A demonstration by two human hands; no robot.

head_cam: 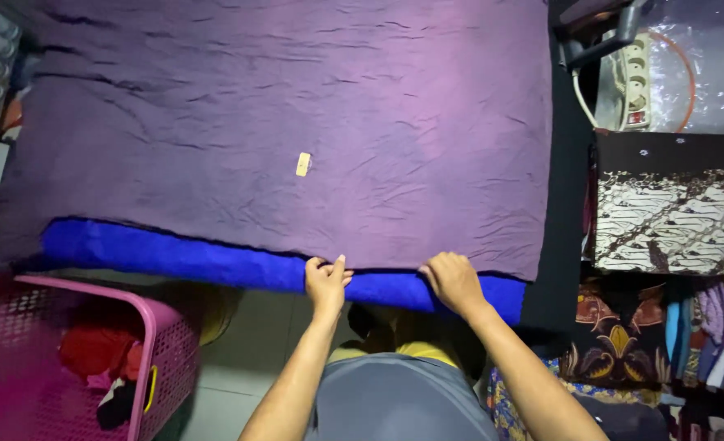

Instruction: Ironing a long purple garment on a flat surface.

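Your left hand (326, 283) pinches the near hem of the purple cloth (280, 122) spread over the blue-padded table (174, 255); your right hand (453, 282) lies curled on that hem, grip unclear.

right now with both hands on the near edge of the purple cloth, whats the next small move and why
Probably slide the hands apart along the near hem and tug it flat. The left hand and right hand both pinch the purple cloth close together near the middle of its edge, over the blue padding, while creases run across the cloth and the left stretch of the hem is unheld.
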